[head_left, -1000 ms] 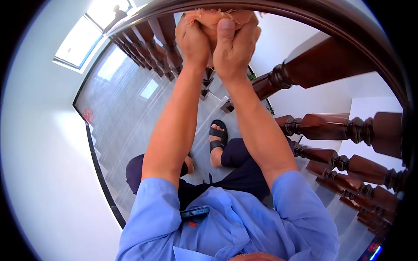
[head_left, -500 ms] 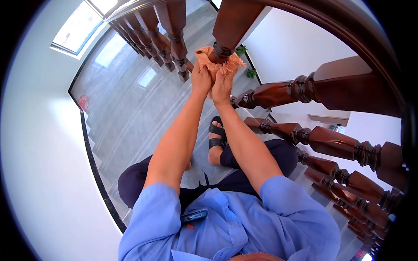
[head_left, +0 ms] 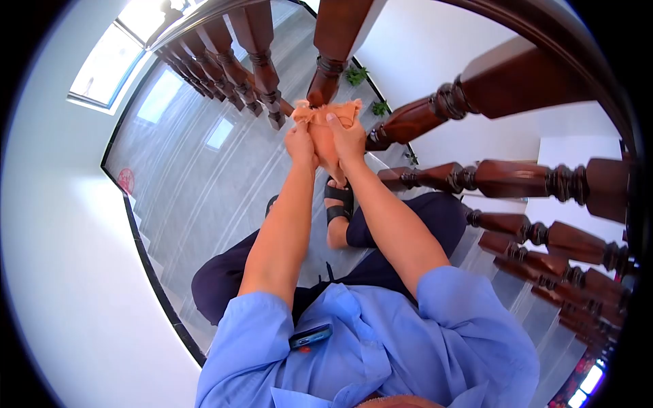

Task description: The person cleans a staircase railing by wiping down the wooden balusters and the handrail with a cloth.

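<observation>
An orange cloth (head_left: 324, 139) with frayed edges is stretched between my hands, around the lower part of a dark wooden baluster (head_left: 330, 68). My left hand (head_left: 300, 144) grips the cloth's left side with curled fingers. On the other side, my right hand (head_left: 349, 139) holds it, the thumb lying on top of the cloth. The baluster's foot is hidden behind the cloth, and part of the cloth hangs down between my wrists toward my sandalled foot (head_left: 337, 204).
More balusters (head_left: 490, 178) run down the right under a curved handrail (head_left: 564, 51); another row (head_left: 255, 47) stands at upper left. Grey floor (head_left: 218, 177) lies below, bordered by a white wall (head_left: 61, 224). Green plants (head_left: 355, 75) show beyond the railing. A phone (head_left: 311, 336) sits in my shirt pocket.
Both hands have moved down the baluster and toward me with the cloth, exposing more wood below the turned ring. The cloth is spread wider, and the view has shifted slightly.
</observation>
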Demonstrator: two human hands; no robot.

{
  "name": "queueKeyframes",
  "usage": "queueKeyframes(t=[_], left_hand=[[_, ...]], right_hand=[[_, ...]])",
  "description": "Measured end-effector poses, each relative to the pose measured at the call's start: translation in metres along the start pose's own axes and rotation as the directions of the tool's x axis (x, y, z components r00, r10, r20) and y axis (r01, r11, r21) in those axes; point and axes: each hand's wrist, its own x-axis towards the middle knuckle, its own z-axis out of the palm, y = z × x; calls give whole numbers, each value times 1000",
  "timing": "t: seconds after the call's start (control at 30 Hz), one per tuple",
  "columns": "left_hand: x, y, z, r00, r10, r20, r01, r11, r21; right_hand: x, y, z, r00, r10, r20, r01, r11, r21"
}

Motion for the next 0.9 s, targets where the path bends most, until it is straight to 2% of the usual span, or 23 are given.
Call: queueKeyframes(t=[0.03, 0.07, 0.1, 0.13, 0.17, 0.23, 0.3, 0.33, 0.37, 0.4, 0.43, 0.47, 0.5, 0.53, 0.57, 0.63, 0.67, 0.7, 0.77, 0.8, 0.83, 0.87, 0.9], left_hand=[[-8, 2, -1, 984, -111, 138, 161, 890, -428], [-13, 7, 3, 964, -84, 253, 209, 827, -522], [-13, 12, 6, 962, -86, 259, 214, 826, -521], [-12, 16, 10, 948, 104, 302, 65, 863, -500], [-16, 18, 13, 894, 286, 346, -89, 868, -489], [-41, 38, 19, 904, 290, 315, -127, 884, -449], [-69, 68, 27, 916, 315, 247, -218, 910, -351], [-85, 76, 36, 863, 489, 129, -407, 822, -398], [-97, 86, 36, 858, 495, 135, -408, 819, -404], [-104, 93, 35, 832, 495, 250, -387, 841, -378], [-111, 99, 33, 797, 484, 361, -367, 863, -347], [-118, 106, 30, 791, 489, 367, -367, 860, -354], [-122, 113, 28, 785, 346, 514, -241, 935, -260], [-129, 121, 25, 747, 187, 638, -123, 982, -143], [-136, 127, 22, 740, 193, 644, -128, 981, -148], [-157, 142, 17, 422, 75, 904, -173, 985, -2], [-159, 142, 16, 421, 18, 907, -227, 970, 86], [-165, 148, 18, 409, 25, 912, -239, 968, 81], [-177, 162, 24, 500, 55, 864, -519, 818, 248], [-183, 168, 29, 526, 161, 835, -585, 781, 218], [-196, 180, 35, 516, 167, 840, -599, 772, 214], [-211, 193, 42, 506, 407, 760, -732, 669, 129], [-223, 203, 51, 443, 626, 643, -846, 529, 67]], right_hand=[[-8, -2, -5, 1000, 5, -10, -5, 1000, -1], [-15, -4, -12, 991, -5, 130, -34, 956, 293], [-24, -17, -22, 964, -61, 259, -97, 827, 553], [-35, -30, -37, 933, -43, 358, -206, 751, 627], [-46, -42, -51, 935, -43, 351, -200, 755, 625], [-66, -64, -75, 888, -123, 444, -216, 741, 636], [-77, -81, -94, 891, -144, 431, -164, 782, 601], [-82, -91, -102, 909, -212, 359, -56, 792, 608], [-85, -97, -110, 915, -283, 287, 55, 793, 607], [-87, -102, -119, 927, -312, 207, 140, 801, 583], [-90, -107, -130, 926, -320, 200, 150, 799, 582], [-96, -113, -143, 939, -309, 154, 168, 798, 579], [-100, -122, -152, 948, -299, 108, 185, 796, 576], [-102, -128, -158, 935, -354, 18, 285, 782, 554], [-98, -127, -168, 932, -363, 11, 297, 778, 554], [-89, -129, -190, 910, -410, -62, 387, 788, 478], [-88, -129, -199, 892, -442, -90, 444, 823, 355], [-91, -137, -205, 886, -453, -100, 457, 814, 357], [-96, -153, -215, 871, -482, -100, 492, 846, 206], [-98, -160, -218, 865, -490, -112, 502, 838, 213], [-98, -167, -221, 839, -522, -152, 543, 814, 205], [-98, -175, -223, 811, -554, -190, 584, 788, 196], [-96, -184, -225, 802, -563, -200, 596, 777, 204]])
